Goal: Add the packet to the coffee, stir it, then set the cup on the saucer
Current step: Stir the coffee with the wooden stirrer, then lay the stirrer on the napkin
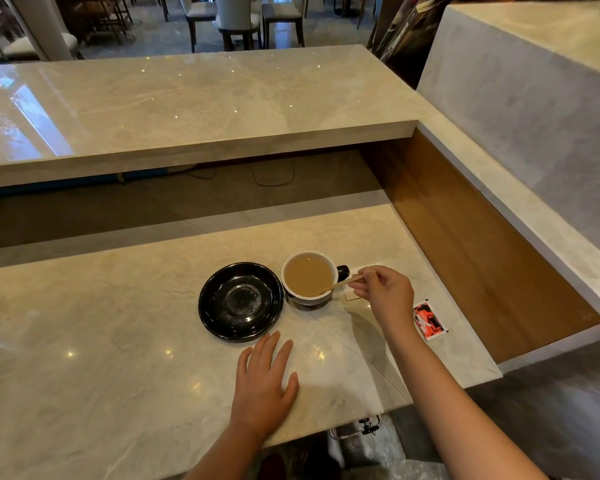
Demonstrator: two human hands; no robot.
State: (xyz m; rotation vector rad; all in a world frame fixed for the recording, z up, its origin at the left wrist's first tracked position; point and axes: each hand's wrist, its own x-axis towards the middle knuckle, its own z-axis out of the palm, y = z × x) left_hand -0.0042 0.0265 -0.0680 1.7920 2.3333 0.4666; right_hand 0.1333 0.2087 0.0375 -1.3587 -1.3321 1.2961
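A cup (309, 277), white inside and dark outside with its handle to the right, stands on the marble counter and holds light brown coffee. A wooden stir stick (343, 283) leans in it, its lower end in the liquid. My right hand (385, 294) pinches the stick's upper end just right of the cup. The black saucer (240, 301) sits bare directly left of the cup, touching or nearly so. A red and white packet (428, 320) lies flat on the counter behind my right wrist. My left hand (265, 379) rests flat on the counter in front of the saucer.
A thin white paper (352, 295) lies under my right hand beside the cup. A raised marble ledge (194, 109) runs across the back, and a wooden side wall (482, 258) closes the right. The counter edge (447, 389) falls off at the near right.
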